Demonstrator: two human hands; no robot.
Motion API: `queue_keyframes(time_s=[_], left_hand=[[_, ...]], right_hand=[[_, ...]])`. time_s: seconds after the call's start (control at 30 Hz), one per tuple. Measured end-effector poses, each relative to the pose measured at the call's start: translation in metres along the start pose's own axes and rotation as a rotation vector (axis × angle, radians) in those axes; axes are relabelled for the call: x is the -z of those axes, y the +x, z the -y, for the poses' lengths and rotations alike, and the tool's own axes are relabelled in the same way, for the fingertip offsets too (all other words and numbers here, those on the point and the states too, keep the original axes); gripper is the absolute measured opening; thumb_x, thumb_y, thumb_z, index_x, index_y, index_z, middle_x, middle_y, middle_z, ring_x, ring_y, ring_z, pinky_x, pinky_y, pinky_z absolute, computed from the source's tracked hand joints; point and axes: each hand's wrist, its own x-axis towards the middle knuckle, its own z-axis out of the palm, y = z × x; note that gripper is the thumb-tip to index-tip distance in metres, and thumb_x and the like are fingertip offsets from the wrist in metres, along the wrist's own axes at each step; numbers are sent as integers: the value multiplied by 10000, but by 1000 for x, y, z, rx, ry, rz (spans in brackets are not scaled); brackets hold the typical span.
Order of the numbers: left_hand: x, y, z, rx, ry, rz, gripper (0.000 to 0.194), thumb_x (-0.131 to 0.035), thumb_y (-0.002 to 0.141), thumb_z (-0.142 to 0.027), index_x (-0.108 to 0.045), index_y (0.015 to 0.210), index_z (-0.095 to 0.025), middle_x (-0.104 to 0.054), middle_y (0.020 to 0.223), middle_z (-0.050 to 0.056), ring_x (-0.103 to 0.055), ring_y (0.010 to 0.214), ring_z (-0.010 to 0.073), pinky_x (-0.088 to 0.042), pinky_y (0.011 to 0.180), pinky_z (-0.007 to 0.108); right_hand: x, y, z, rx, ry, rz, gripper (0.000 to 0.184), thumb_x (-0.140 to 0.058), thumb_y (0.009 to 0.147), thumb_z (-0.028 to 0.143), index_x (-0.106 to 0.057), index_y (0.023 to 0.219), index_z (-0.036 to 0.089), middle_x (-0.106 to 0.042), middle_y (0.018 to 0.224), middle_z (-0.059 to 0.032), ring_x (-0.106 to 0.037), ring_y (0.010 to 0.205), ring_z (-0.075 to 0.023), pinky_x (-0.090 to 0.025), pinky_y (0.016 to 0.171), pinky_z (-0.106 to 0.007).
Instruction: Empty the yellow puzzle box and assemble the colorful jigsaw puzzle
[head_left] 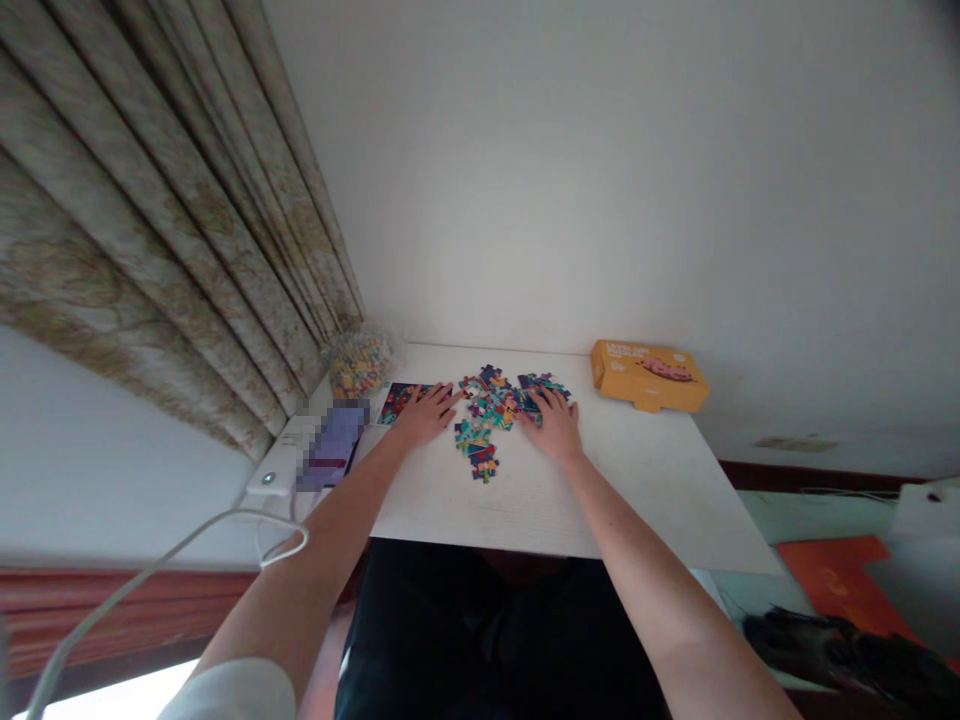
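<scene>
The left hand (426, 415) lies palm down with its fingers a little apart, over the right-hand part of a picture card (396, 400). The right hand (555, 428) is also palm down, its fingers spread on the right side of a pile of puzzle pieces (491, 405); neither hand shows a piece pinched.

Most of the pieces lie between the two sets of fingers, with a tail running nearer the body and a few just beyond the right fingertips. They are knobbed cutouts in teal, dark blue, red and orange, loosely heaped and overlapping; what they depict is too small to tell. The card is dark with bright colored shapes.

Under the fingers is a white desk (637, 480), faintly grained. Beyond the left fingers, toward the far corner, sits a clear bag (361, 362) full of small colorful bits. Left of that hand is a flat purple thing (334, 445), blurred out, and near it a white cable (172, 545). Well to the right of the right fingers stands a yellow box (649, 375). Farther out come a plain pale wall (525, 200) ahead and a patterned curtain (187, 180) at left.
</scene>
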Motion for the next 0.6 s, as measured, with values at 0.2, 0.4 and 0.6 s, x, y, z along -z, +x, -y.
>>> queue_keyframes(time_s=[0.2,0.4,0.6], left_hand=[[10,-3,-23,85,44,-12,597,-373,1002,-210,-404,1597,-244,-362,1673,111,-310,1557,307,-169,1263,625],[-10,-12,-86,28,-97,-196,512,-375,1059,-396,-495,1529,-234,-492,1592,112,-427,1494,272,-260,1274,524],[-24,-19,-117,49,-118,-147,633,-413,1038,-511,-402,1589,-198,-386,1658,134,-302,1560,314,-237,1274,570]], right_hand=[[-1,2,-1,66,-18,22,496,-503,1014,529,-595,1441,296,-518,1565,-95,-402,1461,-342,-248,1208,-625],[7,-3,5,238,-13,114,498,-498,1026,500,-586,1468,290,-525,1567,-81,-387,1492,-333,-240,1237,-566],[-1,12,20,151,-55,152,565,-445,1029,587,-459,1557,389,-419,1645,-56,-279,1547,-395,-94,1204,-755]])
